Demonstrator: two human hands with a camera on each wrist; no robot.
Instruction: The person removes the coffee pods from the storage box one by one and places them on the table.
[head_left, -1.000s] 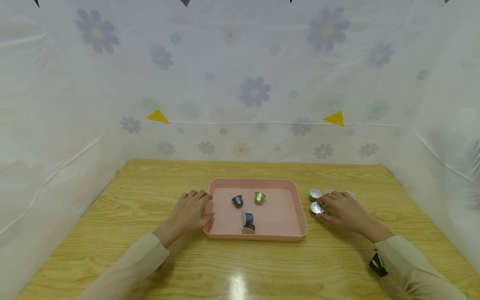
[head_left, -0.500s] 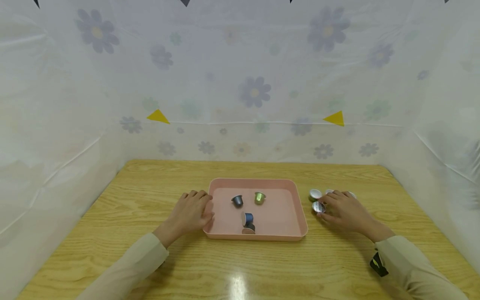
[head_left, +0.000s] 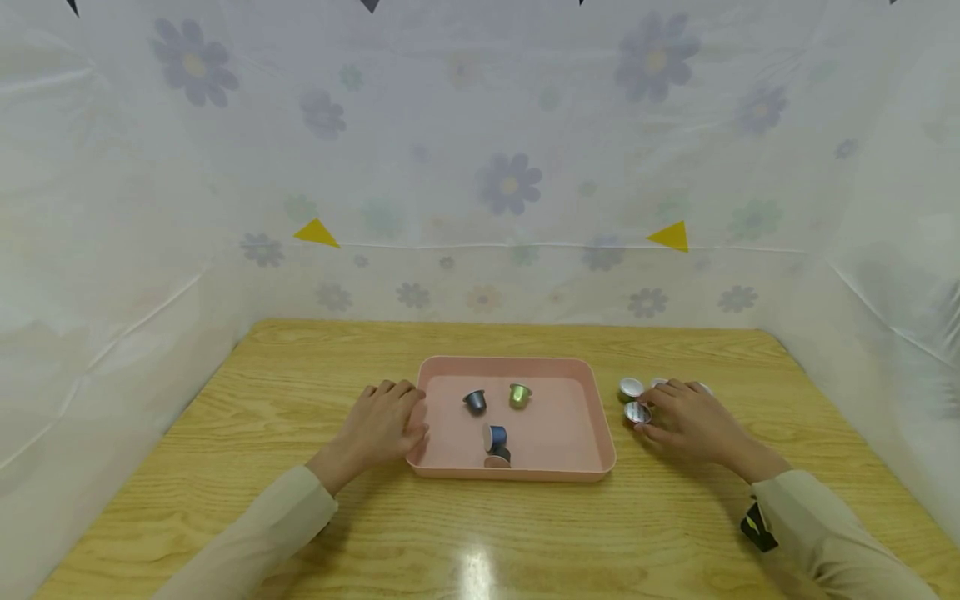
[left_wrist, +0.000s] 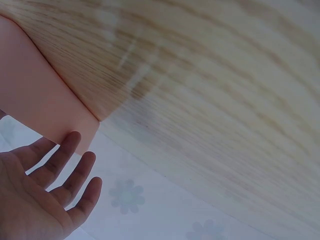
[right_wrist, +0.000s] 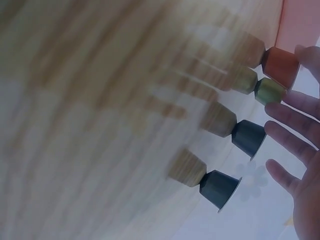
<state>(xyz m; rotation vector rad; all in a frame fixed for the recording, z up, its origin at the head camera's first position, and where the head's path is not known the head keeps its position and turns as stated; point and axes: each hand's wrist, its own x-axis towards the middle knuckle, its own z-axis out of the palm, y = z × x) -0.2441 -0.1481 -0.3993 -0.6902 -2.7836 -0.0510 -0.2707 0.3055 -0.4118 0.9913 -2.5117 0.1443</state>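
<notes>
My left hand (head_left: 380,421) rests at the left rim of a pink tray (head_left: 555,433), its fingers relaxed. In the left wrist view some fingertips (left_wrist: 75,136) lie against the tray's outer wall. Inside the tray lie a dark grey coffee capsule (head_left: 476,402), a green one (head_left: 519,396), a blue one (head_left: 495,437) and a dark one (head_left: 497,457). To the tray's right, my right hand (head_left: 692,423) pinches a silver-lidded coffee capsule (head_left: 637,412) between thumb and fingers; its body shows orange (right_wrist: 280,67) in the right wrist view. A green capsule (right_wrist: 270,91) stands close to the fingers.
Two dark capsules (right_wrist: 248,136) stand in the same group, partly behind my right hand in the head view. Another white-lidded capsule (head_left: 631,387) stands at the group's left. The wooden table (head_left: 420,533) is bounded by flowered white sheeting (head_left: 465,167).
The silver-lidded capsule has shifted slightly right and away at my right hand's fingertips, and the hand has shifted a little with it. My left hand and the tray have not moved.
</notes>
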